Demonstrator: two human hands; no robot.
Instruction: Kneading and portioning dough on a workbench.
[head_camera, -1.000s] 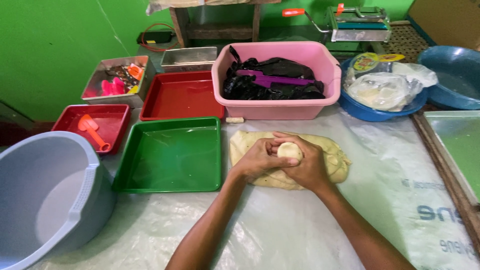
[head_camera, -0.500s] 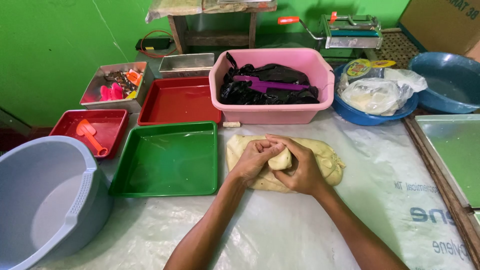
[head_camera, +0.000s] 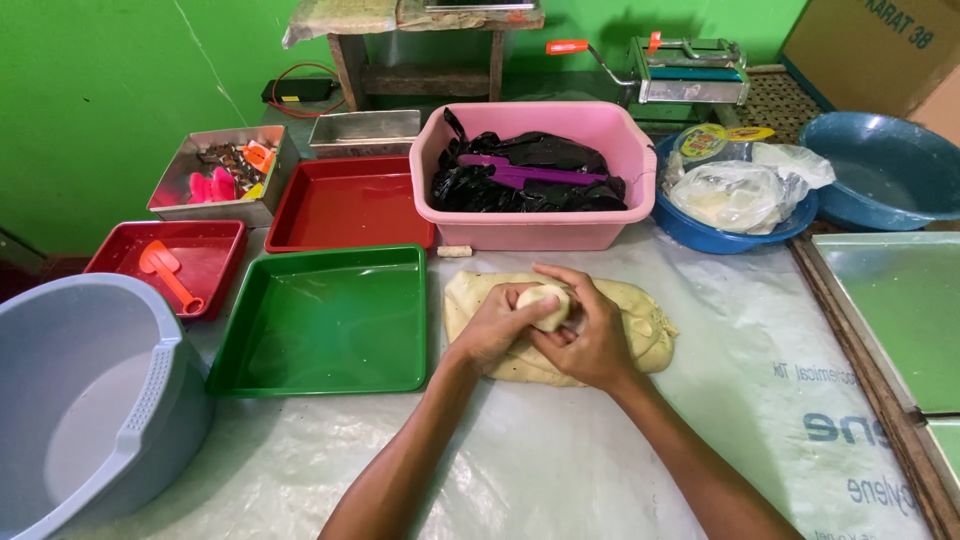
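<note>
on the plastic-covered table (head_camera: 560, 470), just right of the green tray (head_camera: 325, 320), both hands are bunched together over the big slab of dough (head_camera: 640, 335). the left hand (head_camera: 495, 328) and the right hand (head_camera: 590, 340) are curled round a small ball of dough (head_camera: 545, 303), fingers bent close about it, touching it on both sides, with only its pale top showing between them. the ball sits right above the slab, near its middle, and i cannot tell whether it is fully pulled free of it underneath.

behind them stands the pink tub (head_camera: 540, 215) with black plastic and a purple tool inside, and the blue bowl (head_camera: 730, 228) holding a bag.

what could go wrong, to my eye: the dough looks soft, so pressing too hard could squash the ball out of shape or stick it back onto the slab. the loose plastic sheet might also ruck up under the wrists and drag the slab along.
</note>
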